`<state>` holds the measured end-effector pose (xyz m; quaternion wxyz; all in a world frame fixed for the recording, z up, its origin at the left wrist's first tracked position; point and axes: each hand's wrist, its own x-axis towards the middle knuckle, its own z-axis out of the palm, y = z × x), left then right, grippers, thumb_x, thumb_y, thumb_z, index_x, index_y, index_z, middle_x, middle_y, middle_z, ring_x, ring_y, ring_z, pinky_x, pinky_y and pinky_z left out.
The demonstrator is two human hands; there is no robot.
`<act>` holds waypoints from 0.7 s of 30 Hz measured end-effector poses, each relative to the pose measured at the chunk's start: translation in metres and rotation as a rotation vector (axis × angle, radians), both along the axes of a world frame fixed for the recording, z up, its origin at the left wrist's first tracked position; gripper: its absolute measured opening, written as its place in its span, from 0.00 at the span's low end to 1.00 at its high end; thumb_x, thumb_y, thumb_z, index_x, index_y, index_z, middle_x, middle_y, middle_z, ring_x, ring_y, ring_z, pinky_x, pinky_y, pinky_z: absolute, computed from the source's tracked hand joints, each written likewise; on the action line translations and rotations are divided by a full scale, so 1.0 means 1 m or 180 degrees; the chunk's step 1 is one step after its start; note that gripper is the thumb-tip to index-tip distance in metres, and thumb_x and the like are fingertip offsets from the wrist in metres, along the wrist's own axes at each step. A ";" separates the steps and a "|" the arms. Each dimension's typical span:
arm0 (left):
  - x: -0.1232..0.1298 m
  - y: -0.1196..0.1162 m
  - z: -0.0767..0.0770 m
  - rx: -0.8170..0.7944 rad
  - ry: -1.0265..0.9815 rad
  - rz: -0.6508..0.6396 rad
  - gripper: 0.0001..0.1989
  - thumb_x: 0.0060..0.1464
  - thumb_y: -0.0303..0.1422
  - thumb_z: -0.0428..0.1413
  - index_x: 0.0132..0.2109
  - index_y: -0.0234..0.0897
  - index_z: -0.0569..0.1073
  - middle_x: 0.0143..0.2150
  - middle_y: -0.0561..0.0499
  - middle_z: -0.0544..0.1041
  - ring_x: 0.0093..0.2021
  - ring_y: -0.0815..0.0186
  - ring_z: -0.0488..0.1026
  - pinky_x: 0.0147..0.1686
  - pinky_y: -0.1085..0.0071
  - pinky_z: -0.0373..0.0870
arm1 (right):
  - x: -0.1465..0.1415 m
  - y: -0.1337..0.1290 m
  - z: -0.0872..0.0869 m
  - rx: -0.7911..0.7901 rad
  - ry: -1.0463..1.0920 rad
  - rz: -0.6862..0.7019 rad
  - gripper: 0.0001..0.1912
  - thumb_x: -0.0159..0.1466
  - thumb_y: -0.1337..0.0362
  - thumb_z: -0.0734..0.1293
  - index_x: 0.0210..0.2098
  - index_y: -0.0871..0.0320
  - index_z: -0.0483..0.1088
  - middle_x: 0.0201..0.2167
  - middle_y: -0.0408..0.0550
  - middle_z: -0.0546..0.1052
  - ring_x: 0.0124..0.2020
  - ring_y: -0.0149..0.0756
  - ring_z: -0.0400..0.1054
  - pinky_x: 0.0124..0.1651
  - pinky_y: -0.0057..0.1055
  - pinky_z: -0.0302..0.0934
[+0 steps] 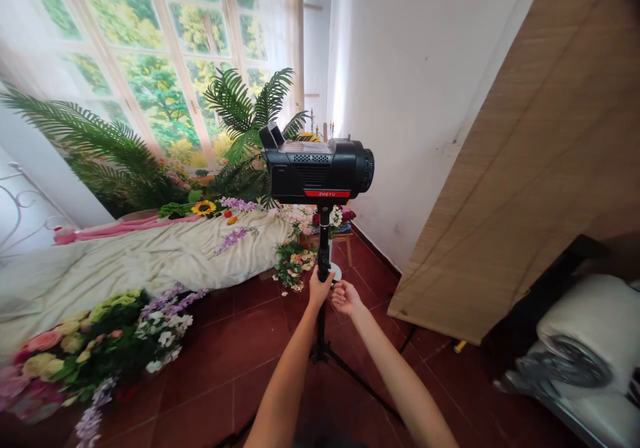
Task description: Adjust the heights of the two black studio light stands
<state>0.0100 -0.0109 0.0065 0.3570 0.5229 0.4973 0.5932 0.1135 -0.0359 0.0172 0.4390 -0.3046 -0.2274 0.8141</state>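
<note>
A black studio light (315, 171) with a red label reading ZHEYU sits on top of a black stand (324, 235), its round front facing right. Below the light, my left hand (319, 289) is wrapped round the stand's pole. Just to its right, my right hand (345, 297) is closed with curled fingers beside the pole, at a small dark part that looks like a knob; the fingers mostly hide it. The stand's legs (350, 371) spread out on the floor beneath my forearms.
A bed with cream cloth (150, 261) and flowers (90, 341) lies to the left. Palm leaves (250, 111) rise before a window picture. At right are a wooden panel (480, 168) and white rolled padding (590, 328). The floor (250, 335) is red tile.
</note>
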 end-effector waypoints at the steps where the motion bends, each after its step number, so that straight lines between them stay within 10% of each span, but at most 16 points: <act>1: 0.000 -0.001 0.001 -0.0003 -0.0024 -0.0013 0.13 0.44 0.41 0.58 0.33 0.37 0.67 0.31 0.52 0.71 0.31 0.68 0.68 0.35 0.73 0.64 | -0.002 -0.001 0.000 -0.0042 -0.0248 -0.0128 0.18 0.63 0.59 0.55 0.18 0.55 0.50 0.07 0.33 0.51 0.08 0.22 0.40 0.12 0.20 0.38; 4: -0.001 -0.002 0.004 -0.0035 -0.0114 -0.0088 0.15 0.42 0.41 0.59 0.33 0.37 0.67 0.30 0.53 0.71 0.31 0.68 0.68 0.35 0.73 0.65 | -0.004 -0.007 0.000 0.0168 -0.1787 -0.0599 0.20 0.66 0.54 0.51 0.20 0.56 0.55 0.11 0.38 0.61 0.10 0.24 0.48 0.14 0.21 0.40; 10: -0.001 -0.003 0.004 0.0078 -0.0174 -0.0120 0.14 0.44 0.41 0.59 0.33 0.36 0.67 0.28 0.54 0.69 0.29 0.69 0.66 0.32 0.74 0.64 | 0.009 -0.028 0.006 0.2114 -0.4474 -0.1067 0.20 0.64 0.46 0.54 0.32 0.53 0.65 0.30 0.46 0.74 0.30 0.35 0.68 0.30 0.26 0.53; 17: 0.001 0.000 0.002 0.0053 -0.0172 -0.0166 0.14 0.43 0.41 0.59 0.31 0.36 0.67 0.26 0.55 0.68 0.27 0.70 0.65 0.30 0.74 0.63 | 0.022 -0.015 0.004 0.3019 -0.4747 -0.0890 0.17 0.67 0.52 0.54 0.33 0.54 0.68 0.32 0.48 0.73 0.37 0.37 0.66 0.35 0.26 0.54; 21: 0.001 0.003 -0.002 0.0036 -0.0217 -0.0211 0.13 0.43 0.40 0.60 0.31 0.36 0.67 0.27 0.54 0.69 0.28 0.70 0.66 0.33 0.73 0.64 | 0.028 -0.003 -0.003 0.2694 -0.4255 -0.0666 0.13 0.64 0.55 0.60 0.30 0.55 0.69 0.30 0.49 0.73 0.37 0.36 0.67 0.36 0.25 0.54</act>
